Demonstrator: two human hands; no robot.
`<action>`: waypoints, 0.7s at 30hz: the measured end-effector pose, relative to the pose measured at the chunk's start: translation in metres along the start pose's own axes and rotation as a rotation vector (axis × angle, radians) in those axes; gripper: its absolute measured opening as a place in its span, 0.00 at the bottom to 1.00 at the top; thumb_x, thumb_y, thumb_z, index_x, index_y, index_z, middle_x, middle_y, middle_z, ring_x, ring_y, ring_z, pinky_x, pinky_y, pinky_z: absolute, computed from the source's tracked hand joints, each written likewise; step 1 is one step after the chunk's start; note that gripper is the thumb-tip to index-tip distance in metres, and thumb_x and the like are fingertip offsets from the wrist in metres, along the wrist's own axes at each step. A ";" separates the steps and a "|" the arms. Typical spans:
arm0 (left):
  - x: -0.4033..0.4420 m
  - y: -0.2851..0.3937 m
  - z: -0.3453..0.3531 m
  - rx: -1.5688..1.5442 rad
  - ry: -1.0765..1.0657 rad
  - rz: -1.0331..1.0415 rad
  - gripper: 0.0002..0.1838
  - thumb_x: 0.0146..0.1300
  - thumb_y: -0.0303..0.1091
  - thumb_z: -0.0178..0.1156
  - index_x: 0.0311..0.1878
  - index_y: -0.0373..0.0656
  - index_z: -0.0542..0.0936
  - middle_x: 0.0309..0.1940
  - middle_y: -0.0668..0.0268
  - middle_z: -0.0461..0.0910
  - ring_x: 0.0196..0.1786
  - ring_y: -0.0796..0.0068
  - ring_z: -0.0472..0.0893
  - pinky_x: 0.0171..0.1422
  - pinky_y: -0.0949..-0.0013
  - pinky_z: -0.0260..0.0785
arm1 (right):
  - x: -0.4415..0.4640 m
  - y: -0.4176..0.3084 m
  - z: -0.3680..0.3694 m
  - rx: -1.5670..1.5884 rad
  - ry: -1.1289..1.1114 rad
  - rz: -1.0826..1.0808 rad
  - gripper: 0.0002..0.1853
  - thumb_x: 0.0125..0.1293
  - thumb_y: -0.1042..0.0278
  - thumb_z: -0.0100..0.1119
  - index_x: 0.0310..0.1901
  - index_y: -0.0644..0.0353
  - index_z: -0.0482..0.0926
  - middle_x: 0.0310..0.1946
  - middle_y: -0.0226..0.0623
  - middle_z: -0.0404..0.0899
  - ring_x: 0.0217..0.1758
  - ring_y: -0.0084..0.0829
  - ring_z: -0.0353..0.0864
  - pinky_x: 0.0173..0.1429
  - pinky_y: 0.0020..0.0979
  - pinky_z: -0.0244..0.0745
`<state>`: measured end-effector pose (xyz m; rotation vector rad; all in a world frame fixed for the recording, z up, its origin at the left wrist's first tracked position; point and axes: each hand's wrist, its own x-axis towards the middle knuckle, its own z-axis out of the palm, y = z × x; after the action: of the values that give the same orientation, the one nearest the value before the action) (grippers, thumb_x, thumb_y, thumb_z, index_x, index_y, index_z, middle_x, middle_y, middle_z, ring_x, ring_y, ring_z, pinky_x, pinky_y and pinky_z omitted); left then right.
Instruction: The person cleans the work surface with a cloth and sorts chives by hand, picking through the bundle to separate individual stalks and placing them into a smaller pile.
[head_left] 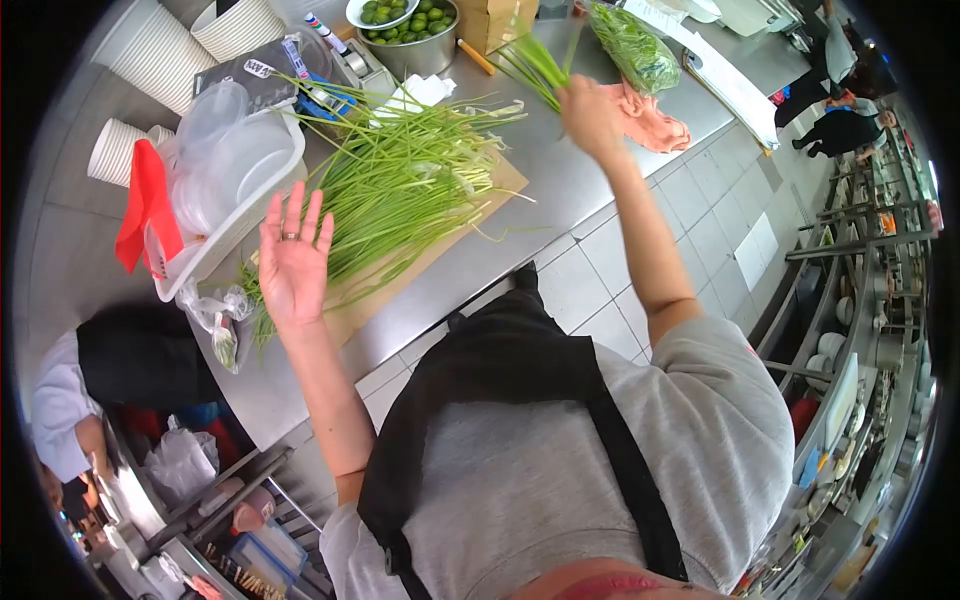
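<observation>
Palm up and fingers spread, my left hand (pixel 295 262) is empty beside a large pile of long green stalks (pixel 390 195). The pile lies on brown cardboard (pixel 512 178) on the steel table (pixel 560 195). My right hand (pixel 592 115) is closed on a small bunch of green stalks (pixel 540 72), held right of the pile; the tips of the bunch are blurred. Close to my right hand lie a pink cloth (pixel 650 122) and a plastic bag of greens (pixel 632 48).
A white bin (pixel 240 215) with clear plastic containers, a red item (pixel 148 205) and stacked white bowls (pixel 150 60) are at the left. Behind the pile sits a metal pot of green fruit (pixel 412 38). People stand at the far right (pixel 850 132) and lower left (pixel 65 400).
</observation>
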<state>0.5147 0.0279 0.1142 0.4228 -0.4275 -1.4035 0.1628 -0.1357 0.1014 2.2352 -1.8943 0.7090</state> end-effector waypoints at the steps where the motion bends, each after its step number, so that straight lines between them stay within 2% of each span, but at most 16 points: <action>1: -0.001 0.001 -0.002 -0.021 -0.012 -0.007 0.22 0.62 0.40 0.48 0.57 0.41 0.63 0.62 0.52 0.55 0.66 0.54 0.52 0.65 0.54 0.50 | 0.003 0.016 0.006 -0.103 -0.106 0.081 0.13 0.58 0.61 0.47 0.40 0.60 0.68 0.38 0.42 0.74 0.40 0.43 0.75 0.41 0.41 0.71; 2: -0.002 0.001 -0.004 -0.017 -0.007 0.000 0.22 0.62 0.40 0.48 0.57 0.41 0.63 0.62 0.52 0.55 0.66 0.54 0.52 0.65 0.54 0.50 | -0.001 0.028 0.018 -0.096 -0.108 0.075 0.13 0.58 0.61 0.47 0.40 0.60 0.68 0.38 0.42 0.74 0.40 0.43 0.75 0.41 0.41 0.71; 4: -0.002 -0.005 -0.007 0.066 -0.033 0.001 0.23 0.61 0.38 0.49 0.58 0.42 0.63 0.62 0.52 0.55 0.65 0.54 0.53 0.65 0.55 0.51 | -0.009 0.043 0.046 -0.240 -0.022 -0.068 0.19 0.58 0.60 0.46 0.50 0.58 0.64 0.53 0.41 0.66 0.53 0.42 0.67 0.53 0.51 0.62; 5: -0.003 -0.007 -0.005 0.077 -0.010 -0.006 0.23 0.61 0.37 0.49 0.59 0.42 0.62 0.62 0.53 0.56 0.65 0.55 0.54 0.64 0.56 0.52 | -0.010 0.047 0.055 -0.187 -0.186 -0.071 0.24 0.58 0.57 0.46 0.56 0.55 0.60 0.61 0.38 0.56 0.61 0.42 0.57 0.56 0.61 0.51; 6: -0.004 -0.009 -0.004 0.086 0.016 0.008 0.23 0.61 0.37 0.49 0.59 0.42 0.62 0.62 0.53 0.56 0.65 0.55 0.54 0.64 0.56 0.52 | -0.006 0.063 0.068 -0.170 -0.202 -0.091 0.24 0.58 0.57 0.46 0.56 0.55 0.60 0.61 0.38 0.56 0.61 0.42 0.57 0.56 0.61 0.51; 8: -0.008 -0.008 -0.005 0.302 0.069 0.086 0.23 0.60 0.38 0.50 0.58 0.41 0.62 0.61 0.53 0.57 0.65 0.56 0.55 0.64 0.58 0.53 | 0.001 0.089 0.097 -0.120 -0.028 -0.176 0.24 0.58 0.56 0.47 0.55 0.56 0.61 0.60 0.38 0.56 0.61 0.43 0.56 0.53 0.65 0.50; 9: -0.011 -0.007 -0.007 0.339 0.106 0.137 0.22 0.60 0.35 0.51 0.57 0.39 0.63 0.59 0.52 0.60 0.62 0.56 0.60 0.62 0.61 0.56 | 0.000 0.077 0.088 -0.279 -0.053 -0.103 0.25 0.57 0.57 0.48 0.56 0.54 0.61 0.60 0.38 0.56 0.62 0.42 0.54 0.53 0.63 0.52; 10: -0.015 -0.003 -0.013 0.351 0.128 0.145 0.22 0.60 0.35 0.51 0.57 0.39 0.63 0.59 0.52 0.60 0.62 0.56 0.60 0.62 0.61 0.56 | 0.003 0.068 0.073 -0.441 -0.073 -0.029 0.25 0.57 0.58 0.49 0.56 0.53 0.60 0.60 0.37 0.56 0.63 0.41 0.53 0.53 0.61 0.54; 11: -0.018 0.000 -0.018 0.350 0.167 0.164 0.21 0.60 0.31 0.51 0.56 0.38 0.63 0.56 0.51 0.64 0.59 0.57 0.65 0.59 0.63 0.60 | 0.003 0.050 0.057 -0.426 -0.078 -0.044 0.25 0.57 0.58 0.49 0.56 0.53 0.60 0.60 0.37 0.56 0.63 0.41 0.53 0.53 0.61 0.54; 12: -0.021 0.002 -0.023 0.345 0.204 0.183 0.20 0.60 0.28 0.51 0.55 0.37 0.64 0.52 0.50 0.68 0.55 0.58 0.70 0.55 0.64 0.65 | 0.001 0.029 0.040 -0.407 -0.016 -0.067 0.23 0.56 0.60 0.51 0.54 0.52 0.64 0.57 0.38 0.61 0.60 0.41 0.57 0.53 0.54 0.58; 13: -0.025 0.004 -0.028 0.348 0.215 0.193 0.20 0.60 0.28 0.51 0.55 0.37 0.64 0.52 0.50 0.68 0.55 0.58 0.70 0.55 0.64 0.65 | 0.003 0.011 0.032 -0.391 0.046 -0.088 0.21 0.54 0.63 0.53 0.52 0.51 0.68 0.53 0.38 0.66 0.57 0.40 0.62 0.53 0.48 0.62; 14: -0.029 0.005 -0.033 0.358 0.243 0.192 0.19 0.60 0.28 0.51 0.54 0.36 0.64 0.51 0.50 0.69 0.53 0.58 0.71 0.54 0.65 0.66 | 0.006 -0.001 0.032 -0.385 0.042 -0.098 0.21 0.54 0.63 0.53 0.52 0.51 0.68 0.53 0.38 0.66 0.57 0.40 0.62 0.53 0.48 0.62; 16: -0.034 0.006 -0.037 0.373 0.273 0.191 0.18 0.60 0.27 0.51 0.54 0.36 0.64 0.50 0.49 0.70 0.52 0.58 0.72 0.53 0.65 0.67 | 0.007 -0.025 0.034 0.091 -0.037 -0.498 0.12 0.51 0.68 0.57 0.40 0.53 0.76 0.41 0.38 0.75 0.47 0.38 0.71 0.47 0.36 0.68; 18: -0.036 0.006 -0.036 0.426 0.306 0.156 0.17 0.60 0.28 0.50 0.52 0.36 0.65 0.48 0.49 0.71 0.49 0.59 0.74 0.49 0.66 0.70 | -0.011 -0.074 0.028 0.456 0.003 -0.633 0.05 0.47 0.72 0.59 0.29 0.58 0.78 0.29 0.37 0.76 0.37 0.37 0.74 0.42 0.32 0.70; 20: -0.037 0.002 -0.032 0.424 0.284 0.138 0.16 0.60 0.28 0.50 0.52 0.37 0.66 0.46 0.50 0.72 0.47 0.60 0.75 0.47 0.68 0.70 | -0.019 -0.110 0.015 0.582 -0.187 -0.791 0.05 0.48 0.75 0.58 0.29 0.60 0.77 0.28 0.36 0.76 0.37 0.38 0.74 0.39 0.33 0.70; 21: -0.038 0.001 -0.030 0.420 0.263 0.120 0.15 0.60 0.29 0.50 0.51 0.38 0.67 0.45 0.51 0.73 0.45 0.61 0.77 0.44 0.69 0.71 | -0.023 -0.121 0.015 0.584 -0.183 -0.797 0.05 0.48 0.75 0.58 0.29 0.60 0.77 0.28 0.36 0.76 0.37 0.38 0.74 0.39 0.33 0.70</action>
<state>0.5264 0.0665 0.0878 0.8974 -0.5230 -1.1198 0.2807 -0.0960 0.1030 3.1494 -0.7038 0.9927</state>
